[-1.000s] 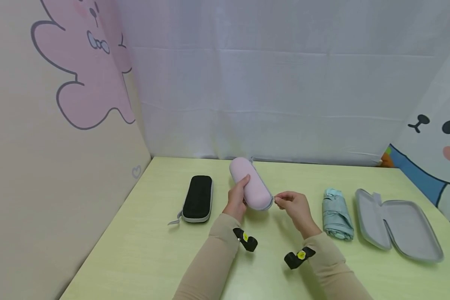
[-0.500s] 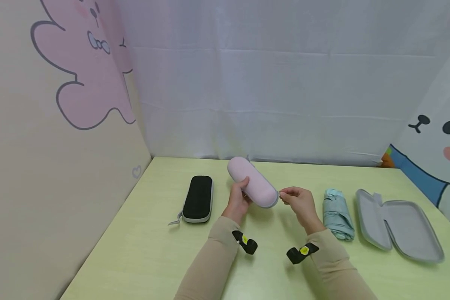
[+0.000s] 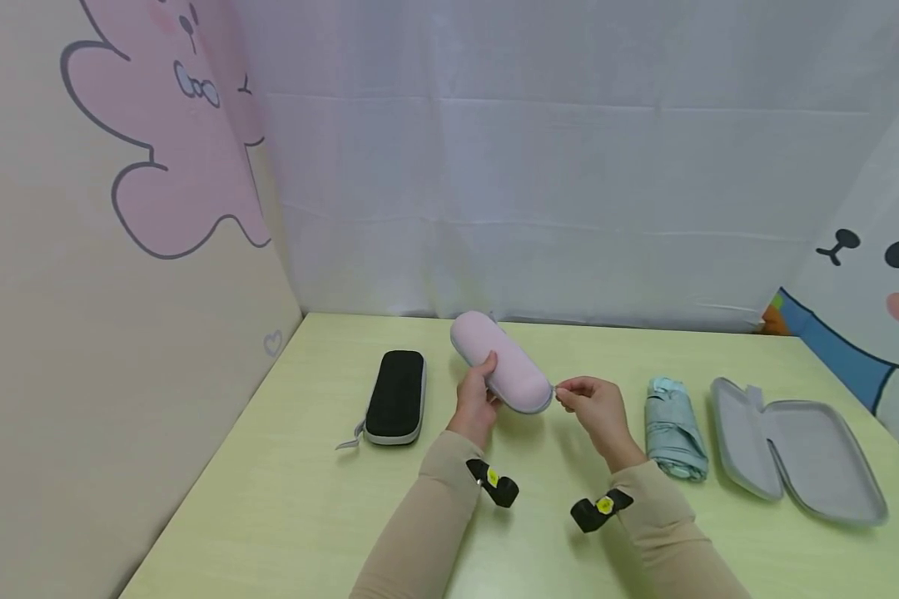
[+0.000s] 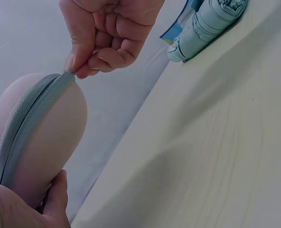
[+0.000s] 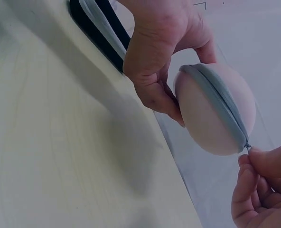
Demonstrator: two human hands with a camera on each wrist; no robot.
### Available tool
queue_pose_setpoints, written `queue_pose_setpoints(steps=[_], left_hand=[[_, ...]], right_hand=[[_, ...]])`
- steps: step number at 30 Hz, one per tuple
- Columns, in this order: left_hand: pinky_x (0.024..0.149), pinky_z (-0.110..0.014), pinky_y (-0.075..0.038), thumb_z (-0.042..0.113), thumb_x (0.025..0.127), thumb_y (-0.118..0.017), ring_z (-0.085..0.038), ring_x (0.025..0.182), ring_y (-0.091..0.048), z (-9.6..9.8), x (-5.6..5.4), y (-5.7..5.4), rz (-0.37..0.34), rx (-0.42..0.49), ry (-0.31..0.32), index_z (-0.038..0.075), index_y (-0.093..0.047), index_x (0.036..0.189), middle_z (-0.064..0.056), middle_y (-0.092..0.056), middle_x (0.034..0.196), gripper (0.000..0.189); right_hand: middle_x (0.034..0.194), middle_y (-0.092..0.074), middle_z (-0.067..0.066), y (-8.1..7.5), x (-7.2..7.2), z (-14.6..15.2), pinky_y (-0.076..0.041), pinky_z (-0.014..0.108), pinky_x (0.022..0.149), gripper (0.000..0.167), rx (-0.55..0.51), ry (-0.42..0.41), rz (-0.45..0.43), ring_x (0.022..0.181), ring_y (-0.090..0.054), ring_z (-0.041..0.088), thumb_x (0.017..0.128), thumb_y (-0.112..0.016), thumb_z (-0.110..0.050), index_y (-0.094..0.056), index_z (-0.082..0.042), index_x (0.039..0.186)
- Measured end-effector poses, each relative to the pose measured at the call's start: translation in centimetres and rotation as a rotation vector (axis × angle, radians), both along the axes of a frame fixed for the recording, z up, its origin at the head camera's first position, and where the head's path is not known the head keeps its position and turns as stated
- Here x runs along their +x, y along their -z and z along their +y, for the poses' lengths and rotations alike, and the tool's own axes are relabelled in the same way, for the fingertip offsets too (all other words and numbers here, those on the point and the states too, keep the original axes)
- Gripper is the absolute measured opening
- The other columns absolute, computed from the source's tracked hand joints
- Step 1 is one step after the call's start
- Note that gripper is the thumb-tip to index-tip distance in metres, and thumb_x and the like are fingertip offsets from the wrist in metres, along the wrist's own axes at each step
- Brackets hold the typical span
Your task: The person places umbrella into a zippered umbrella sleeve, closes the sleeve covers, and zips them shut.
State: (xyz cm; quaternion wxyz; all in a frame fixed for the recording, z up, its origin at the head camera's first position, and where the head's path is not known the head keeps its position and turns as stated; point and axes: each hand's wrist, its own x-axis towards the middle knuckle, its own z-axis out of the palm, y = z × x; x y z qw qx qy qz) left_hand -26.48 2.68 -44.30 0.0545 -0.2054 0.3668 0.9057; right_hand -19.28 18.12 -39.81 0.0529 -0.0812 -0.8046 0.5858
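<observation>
A pink zippered glasses case [image 3: 504, 364] is held tilted above the table by my left hand [image 3: 475, 406], whose thumb lies across its top. Its grey zipper [image 5: 221, 97] runs along the side and looks closed over the part that shows in both wrist views. At the case's near right end, my right hand [image 3: 598, 413] pinches the small zipper pull [image 5: 248, 146] between thumb and forefinger. The right hand's other fingers are curled in, as seen in the left wrist view. What is inside the case is hidden.
To the left lies a black zippered case [image 3: 395, 398] with a grey strap. On the right are a folded light-green umbrella [image 3: 674, 428] and a grey case [image 3: 824, 457] lying open. A white curtain [image 3: 539, 208] hangs behind the table [image 3: 270, 516].
The case's near end has swung right and slightly up, its far end a little left. My right hand moved right and up with the pull, then slightly back left.
</observation>
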Motion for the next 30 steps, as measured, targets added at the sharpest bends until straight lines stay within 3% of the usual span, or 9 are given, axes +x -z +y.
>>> queue_pose_setpoints(steps=[6, 16, 22, 29, 30], left_hand=[[0.089, -0.041, -0.040, 0.017, 0.079, -0.073, -0.028, 0.108, -0.052, -0.1, -0.2, 0.5, -0.019, 0.026, -0.030, 0.004, -0.053, 0.122, -0.014, -0.057, 0.118, 0.049], [0.089, -0.041, -0.040, 0.017, 0.081, -0.070, -0.028, 0.107, -0.053, -0.3, 0.2, -0.6, -0.027, 0.012, -0.040, 0.006, -0.054, 0.122, -0.012, -0.058, 0.118, 0.045], [0.088, -0.042, -0.040, 0.016, 0.081, -0.071, -0.028, 0.106, -0.053, -0.1, -0.4, 0.4, -0.043, 0.021, -0.056, 0.006, -0.055, 0.121, -0.012, -0.059, 0.117, 0.044], [0.090, -0.041, -0.039, 0.015, 0.086, -0.065, -0.027, 0.109, -0.051, -0.5, 2.3, -2.7, -0.036, 0.005, -0.071, 0.000, -0.051, 0.124, -0.015, -0.056, 0.122, 0.044], [0.090, -0.041, -0.039, 0.016, 0.085, -0.066, -0.027, 0.108, -0.051, -0.5, 2.2, -2.6, -0.037, 0.013, -0.074, 0.001, -0.053, 0.122, -0.013, -0.057, 0.120, 0.042]], right_hand=[[0.077, -0.063, 0.005, -0.1, 0.4, -0.2, -0.049, 0.039, 0.073, 0.014, 0.021, -0.008, 0.002, 0.071, -0.056, 0.017, 0.087, -0.063, -0.005, -0.065, 0.007, 0.094], [0.076, -0.063, 0.005, -0.1, 0.4, -0.4, -0.049, 0.039, 0.072, 0.013, 0.025, -0.002, 0.035, 0.068, -0.055, 0.013, 0.087, -0.063, -0.004, -0.065, 0.007, 0.093], [0.073, -0.063, 0.003, 0.1, 0.6, -0.5, -0.048, 0.039, 0.070, 0.012, 0.017, 0.003, 0.028, 0.066, -0.054, 0.013, 0.086, -0.064, -0.003, -0.065, 0.008, 0.092], [0.072, -0.063, 0.003, 0.2, 0.9, -1.0, -0.048, 0.034, 0.065, 0.012, 0.024, 0.003, 0.045, 0.065, -0.054, 0.012, 0.086, -0.065, -0.003, -0.066, 0.007, 0.091], [0.072, -0.063, 0.003, 0.2, 0.9, -0.9, -0.048, 0.034, 0.065, 0.012, 0.026, 0.004, 0.046, 0.065, -0.054, 0.012, 0.086, -0.065, -0.003, -0.066, 0.007, 0.091]])
